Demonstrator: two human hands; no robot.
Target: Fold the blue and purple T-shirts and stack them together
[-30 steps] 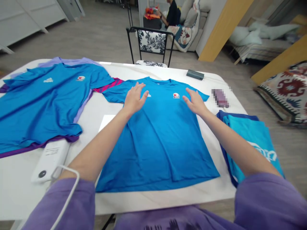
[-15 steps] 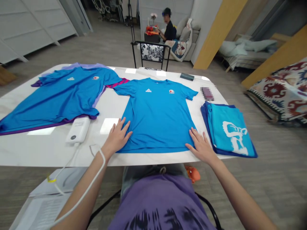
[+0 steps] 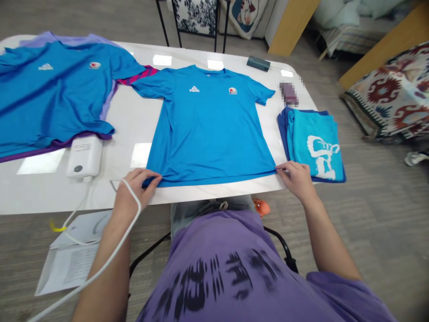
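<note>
A blue T-shirt [image 3: 211, 129] lies spread flat, front up, on the white table [image 3: 127, 107], its collar away from me and its hem near the table's front edge. My left hand [image 3: 136, 188] pinches the hem's left corner. At the opposite corner, my right hand [image 3: 296, 176] pinches the hem between thumb and fingers. Just beyond the right hand lies a folded stack of shirts [image 3: 311, 138], turquoise with white lettering over dark blue. On the left, another blue T-shirt [image 3: 67, 94] lies over purple and pink garments.
A white device [image 3: 85, 156] with a cable sits left of the shirt; a white cable [image 3: 129, 228] crosses my left forearm. A dark case [image 3: 258, 63] and a blurred purple item [image 3: 288, 94] lie at the far right. A chair [image 3: 196, 18] stands behind the table.
Both hands went from lying flat on the shirt's lower sides to pinching its hem corners. My view has tilted down, and the person in the background is out of sight.
</note>
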